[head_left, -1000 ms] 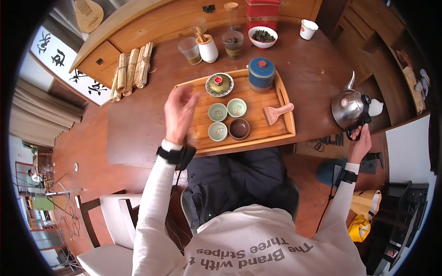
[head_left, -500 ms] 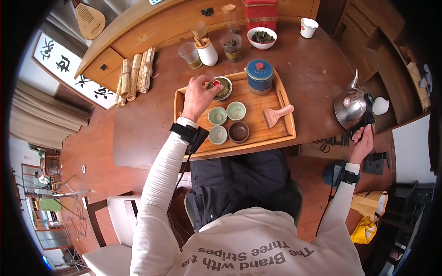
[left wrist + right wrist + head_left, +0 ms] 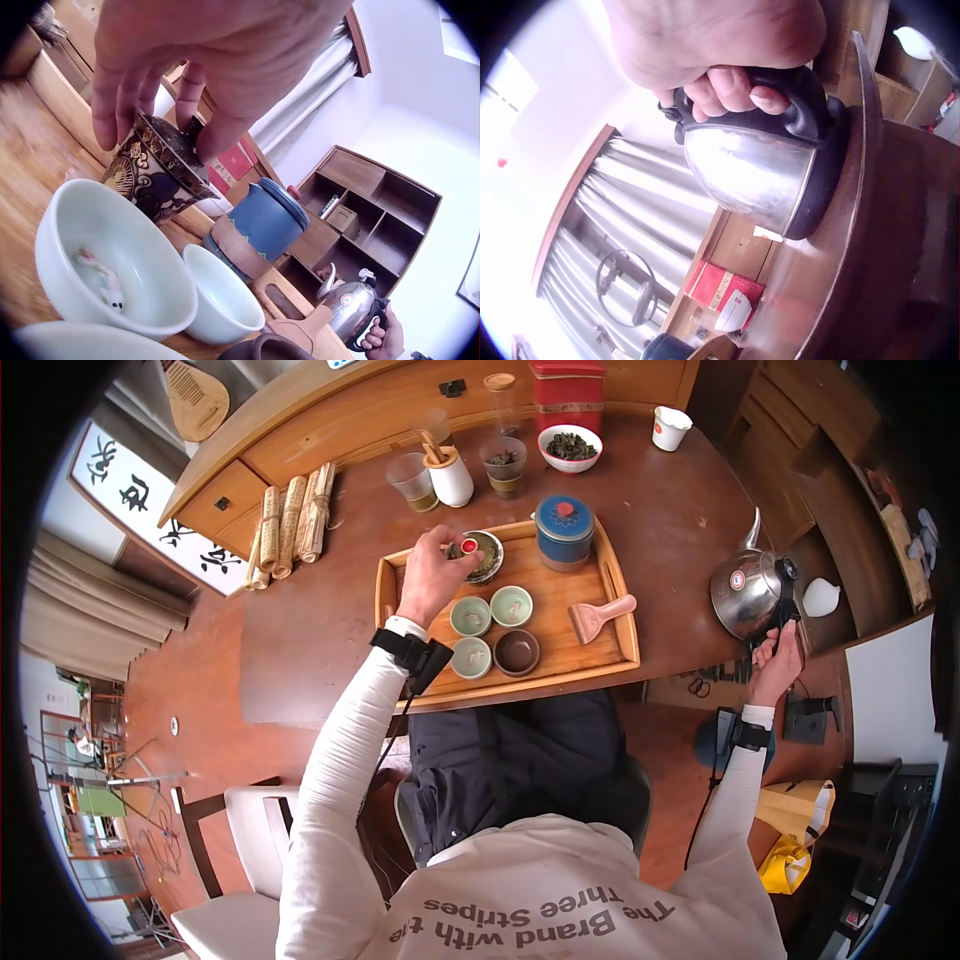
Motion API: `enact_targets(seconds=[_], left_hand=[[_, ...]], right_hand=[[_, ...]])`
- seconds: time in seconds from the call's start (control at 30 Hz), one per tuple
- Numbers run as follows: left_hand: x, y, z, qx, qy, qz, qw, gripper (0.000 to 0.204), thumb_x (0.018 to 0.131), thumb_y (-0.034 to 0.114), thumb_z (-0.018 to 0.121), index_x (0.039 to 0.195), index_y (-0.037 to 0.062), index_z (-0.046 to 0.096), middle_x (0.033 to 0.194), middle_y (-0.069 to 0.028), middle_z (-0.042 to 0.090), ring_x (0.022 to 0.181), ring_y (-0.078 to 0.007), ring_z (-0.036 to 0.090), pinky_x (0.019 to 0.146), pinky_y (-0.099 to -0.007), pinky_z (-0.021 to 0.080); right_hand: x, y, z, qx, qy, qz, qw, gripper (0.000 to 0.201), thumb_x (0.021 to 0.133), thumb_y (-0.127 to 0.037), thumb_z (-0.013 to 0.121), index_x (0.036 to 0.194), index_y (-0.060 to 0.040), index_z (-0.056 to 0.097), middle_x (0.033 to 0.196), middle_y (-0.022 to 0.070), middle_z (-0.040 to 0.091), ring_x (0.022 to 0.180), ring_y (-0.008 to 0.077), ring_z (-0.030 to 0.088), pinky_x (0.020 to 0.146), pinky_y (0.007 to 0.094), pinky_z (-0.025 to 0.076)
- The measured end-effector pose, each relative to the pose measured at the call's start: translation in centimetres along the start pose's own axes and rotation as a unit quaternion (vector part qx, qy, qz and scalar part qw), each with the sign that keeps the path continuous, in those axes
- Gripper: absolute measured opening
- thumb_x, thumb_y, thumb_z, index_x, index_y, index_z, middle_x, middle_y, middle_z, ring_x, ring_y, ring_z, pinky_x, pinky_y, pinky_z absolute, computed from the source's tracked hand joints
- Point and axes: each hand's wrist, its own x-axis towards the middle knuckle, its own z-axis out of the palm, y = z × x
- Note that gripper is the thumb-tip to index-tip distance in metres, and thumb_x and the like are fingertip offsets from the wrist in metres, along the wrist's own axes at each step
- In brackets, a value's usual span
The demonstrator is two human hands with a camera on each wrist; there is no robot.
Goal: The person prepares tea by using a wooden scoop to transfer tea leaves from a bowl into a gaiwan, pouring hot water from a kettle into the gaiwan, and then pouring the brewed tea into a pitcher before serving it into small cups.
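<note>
My left hand point(image 3: 435, 578) pinches the knob of the lid point(image 3: 469, 547) on a patterned gaiwan point(image 3: 146, 174) at the tray's far side. In the left wrist view the thumb and fingertips come down around the dark knob, the lid close over the bowl. My right hand point(image 3: 776, 664) grips the black handle of a steel kettle point(image 3: 744, 595) at the table's right, fingers curled round it in the right wrist view. Three pale green teacups point(image 3: 470, 616) with small figures inside and a brown cup point(image 3: 517, 652) stand in front of the gaiwan.
The wooden tray point(image 3: 628, 628) also bears a blue lidded canister point(image 3: 565, 532) and a pinkish brush-shaped tool point(image 3: 600, 616). Behind are a bowl of leaves point(image 3: 570, 450), glasses point(image 3: 409, 478), a white holder point(image 3: 452, 480) and a red box point(image 3: 567, 398). Bamboo scrolls point(image 3: 290, 520) lie left.
My left hand has moved right from beside the gaiwan onto its lid's knob and grips it. The kettle in my right hand has shifted slightly left, toward the tray.
</note>
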Motion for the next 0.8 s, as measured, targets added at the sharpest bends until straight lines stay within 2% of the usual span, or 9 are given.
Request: enact_targets(seconds=[0.1,0.23,0.3,0.33,0.43,0.5,0.6,0.77,0.8], left_hand=[[-0.2,0.3,-0.2,0.002,-0.005,0.003,1.000,0.039,0.081,0.030,0.083,0.102,0.0005,0.068,0.093,-0.0182,0.073,0.089,-0.0270,0.072,0.083,-0.0383,0.055],[-0.5,0.4,0.0,0.008,-0.006,-0.004,1.000,0.034,0.084,0.025,0.082,0.102,0.0003,0.068,0.094,-0.0154,0.074,0.088,-0.0212,0.071,0.080,-0.0346,0.055],[-0.4,0.1,0.0,-0.183,-0.017,-0.069,0.981,0.028,0.084,0.023,0.081,0.101,0.0041,0.068,0.094,-0.0137,0.071,0.088,-0.0230,0.069,0.081,-0.0355,0.054],[-0.4,0.0,0.0,-0.234,-0.001,-0.053,0.971,0.024,0.087,0.019,0.079,0.101,0.0029,0.068,0.086,-0.0045,0.070,0.082,-0.0130,0.065,0.075,-0.0295,0.053],[-0.1,0.0,-0.6,-0.290,0.006,-0.053,0.955,0.020,0.091,0.017,0.078,0.100,0.0021,0.069,0.090,-0.0018,0.070,0.081,-0.0106,0.064,0.074,-0.0278,0.052],[0.1,-0.2,-1.2,-0.406,0.003,-0.087,0.910,0.018,0.093,0.016,0.077,0.102,0.0021,0.070,0.093,0.0002,0.070,0.081,-0.0082,0.062,0.075,-0.0248,0.049],[0.0,0.0,-2.4,-0.442,0.002,-0.135,0.887,0.017,0.093,0.015,0.078,0.103,0.0029,0.071,0.093,0.0011,0.070,0.082,-0.0068,0.061,0.078,-0.0234,0.047],[-0.1,-0.9,-2.6,-0.396,-0.003,-0.113,0.911,0.017,0.093,0.015,0.077,0.103,0.0019,0.072,0.092,0.0013,0.070,0.085,-0.0065,0.061,0.078,-0.0240,0.048],[-0.3,-0.5,-2.4,-0.359,-0.001,-0.114,0.926,0.020,0.091,0.017,0.079,0.102,0.0017,0.072,0.094,-0.0021,0.071,0.087,-0.0101,0.063,0.079,-0.0268,0.050]], right_hand=[[-0.2,0.1,1.0,-0.004,-0.019,-0.007,1.000,0.041,0.104,-0.039,0.064,0.085,-0.0021,0.062,0.058,-0.0046,0.043,0.049,0.0050,0.037,0.048,0.0237,0.030],[0.0,-0.1,1.3,-0.025,-0.025,-0.019,0.999,0.042,0.105,-0.039,0.062,0.085,-0.0023,0.061,0.058,-0.0043,0.042,0.049,0.0057,0.036,0.049,0.0242,0.031],[0.1,-0.2,1.0,-0.026,-0.043,-0.007,0.999,0.043,0.105,-0.040,0.061,0.085,-0.0022,0.061,0.058,-0.0042,0.042,0.050,0.0058,0.036,0.050,0.0242,0.032],[0.1,-0.2,0.9,-0.029,-0.039,-0.010,0.999,0.043,0.105,-0.040,0.061,0.085,-0.0022,0.061,0.058,-0.0042,0.042,0.050,0.0058,0.036,0.050,0.0242,0.032],[-0.2,-0.5,1.1,-0.025,-0.045,-0.006,0.999,0.043,0.105,-0.040,0.061,0.084,-0.0023,0.061,0.059,-0.0041,0.042,0.050,0.0057,0.036,0.050,0.0244,0.032],[-0.2,-0.5,1.1,-0.026,-0.045,-0.009,0.999,0.044,0.105,-0.041,0.061,0.084,-0.0023,0.061,0.059,-0.0040,0.042,0.050,0.0058,0.036,0.050,0.0246,0.032],[-0.2,-0.4,1.2,-0.027,-0.042,-0.011,0.999,0.044,0.105,-0.041,0.061,0.085,-0.0023,0.061,0.059,-0.0040,0.042,0.050,0.0062,0.036,0.051,0.0250,0.033],[-0.1,-0.3,1.1,-0.030,-0.044,-0.021,0.998,0.043,0.104,-0.041,0.062,0.085,-0.0026,0.062,0.060,-0.0037,0.043,0.051,0.0064,0.039,0.051,0.0246,0.034],[0.0,-0.1,1.0,-0.030,-0.043,-0.021,0.998,0.043,0.104,-0.041,0.062,0.085,-0.0026,0.062,0.060,-0.0037,0.043,0.051,0.0064,0.039,0.051,0.0246,0.034]])
